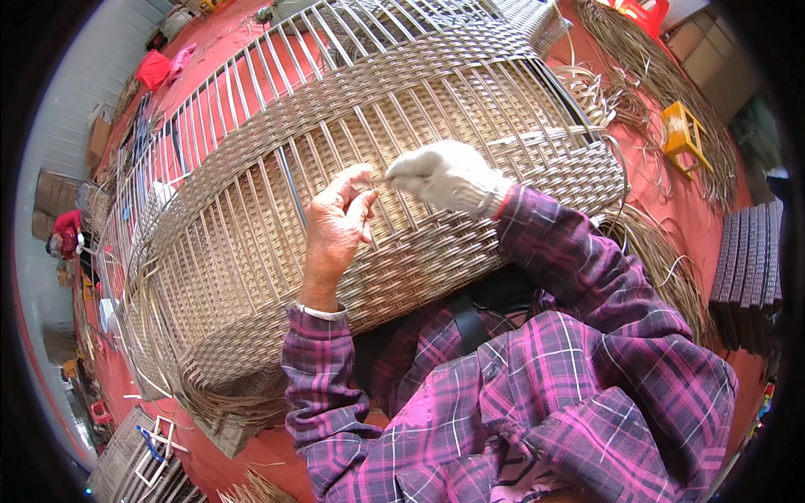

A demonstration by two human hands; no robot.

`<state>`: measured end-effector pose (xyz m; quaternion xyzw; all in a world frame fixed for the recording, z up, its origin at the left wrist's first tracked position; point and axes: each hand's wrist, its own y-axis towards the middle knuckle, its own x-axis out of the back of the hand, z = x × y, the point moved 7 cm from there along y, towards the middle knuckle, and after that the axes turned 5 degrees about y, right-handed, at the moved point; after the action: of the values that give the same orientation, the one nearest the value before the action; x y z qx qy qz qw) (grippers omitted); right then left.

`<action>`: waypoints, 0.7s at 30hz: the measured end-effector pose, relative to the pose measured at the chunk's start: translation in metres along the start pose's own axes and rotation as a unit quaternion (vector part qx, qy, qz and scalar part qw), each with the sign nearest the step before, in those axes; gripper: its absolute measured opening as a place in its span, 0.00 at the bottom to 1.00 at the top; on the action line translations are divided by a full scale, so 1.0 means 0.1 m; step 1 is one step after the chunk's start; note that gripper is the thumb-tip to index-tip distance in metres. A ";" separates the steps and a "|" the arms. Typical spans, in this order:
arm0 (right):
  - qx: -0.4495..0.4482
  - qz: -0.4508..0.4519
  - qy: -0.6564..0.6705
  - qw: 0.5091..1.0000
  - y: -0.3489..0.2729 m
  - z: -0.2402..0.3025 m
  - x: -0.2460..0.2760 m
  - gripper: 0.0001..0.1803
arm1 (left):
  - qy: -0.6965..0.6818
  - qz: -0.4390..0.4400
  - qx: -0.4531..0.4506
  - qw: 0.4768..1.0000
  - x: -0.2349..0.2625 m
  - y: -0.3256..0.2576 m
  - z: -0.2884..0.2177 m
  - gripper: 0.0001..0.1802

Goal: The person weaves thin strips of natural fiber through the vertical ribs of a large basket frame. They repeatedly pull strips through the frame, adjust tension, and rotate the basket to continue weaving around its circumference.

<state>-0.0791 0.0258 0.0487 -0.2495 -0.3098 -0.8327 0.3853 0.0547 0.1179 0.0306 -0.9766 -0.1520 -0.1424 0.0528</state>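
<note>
A large woven wicker piece point(470, 109) lies across my lap, its flat tan strands laced over rows of thin rods. Above its middle, my bare left hand point(340, 216) has thumb and fingers bent together near the tips. Close by on the right, my right hand point(444, 174) wears a white knitted glove and its fingers are pressed together, pointing at the left. A narrow gap separates the two hands. Whatever may be pinched in either hand is too small to make out. Bare metal rods point(231, 101) run along the far edge of the wicker piece.
A yellow stool point(683, 138) stands on the red floor to the right, near long bundles of loose strands point(671, 63). Stacked dark panels point(746, 260) are at the far right. Another person in red point(67, 235) is at the far left. White pieces point(157, 448) lie lower left.
</note>
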 end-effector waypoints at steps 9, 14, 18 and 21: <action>-0.124 0.061 -0.149 0.979 -0.09 -0.51 -0.12 0.07 | -0.119 0.131 0.081 0.981 -0.55 0.55 0.34 0.19; -0.146 -0.058 0.185 0.970 -0.15 -0.68 0.01 0.08 | -0.087 0.196 0.060 0.975 -0.50 0.57 0.34 0.07; 0.016 -0.232 0.109 0.966 -0.14 -0.30 0.27 0.14 | -0.014 0.105 0.008 0.994 0.03 0.31 0.09 0.08; 0.088 -0.153 0.020 0.984 0.03 0.08 0.12 0.12 | 0.051 0.032 0.067 0.996 0.34 0.05 0.04 0.05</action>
<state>-0.0822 0.0246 0.0629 -0.1472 -0.4089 -0.8561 0.2796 0.0882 0.1229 0.0369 -0.9667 -0.1267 -0.1799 0.1305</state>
